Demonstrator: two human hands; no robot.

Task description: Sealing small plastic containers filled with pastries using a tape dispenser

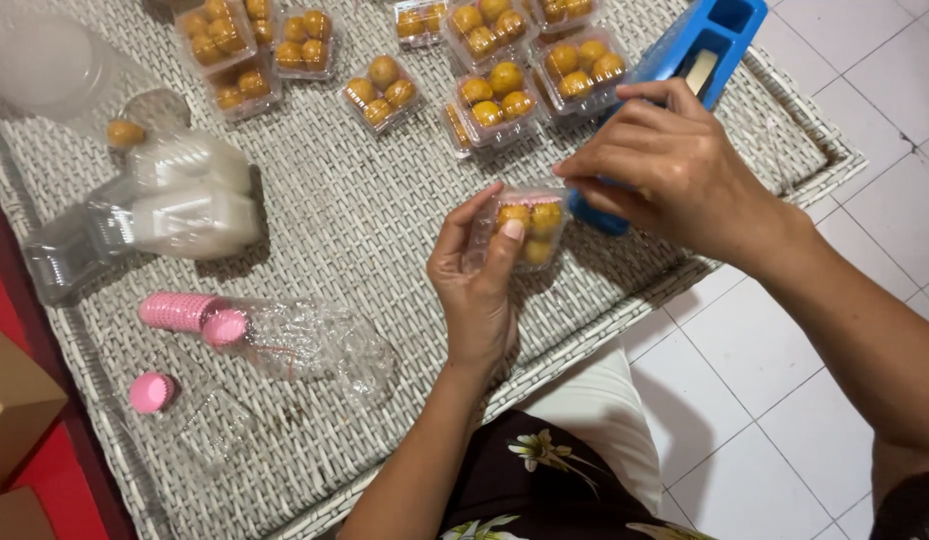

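Dark floral-printed cloth [545, 480] covered the person's lap at the near edge of the woven white wicker table [355, 210]. Just above it the left hand [480, 275] rose from that edge, grasping a small clear plastic box of round golden-yellow pastries [530, 225]: the thumb lay across the box's front face and the other fingers curled behind its left side, so the box sat upright between them, lifted a little off the table near its right front edge. The right hand [665, 165] came in from the right, its fingertips pinched at the box's upper right corner while it also gripped a blue plastic tape dispenser [700, 50] that stretched away toward the table's far right corner. Along the far edge stood a scatter of filled clear boxes [490, 95], each holding several of the same golden balls. Toward the left edge lay stacked empty clear containers [150, 215], with one loose pastry [126, 133] just beyond them. Nearer the front left corner a clear plastic sleeve [305, 340] held a stack of pink paper cups [185, 312], and a single pink paper cup [152, 392] lay apart beside it.
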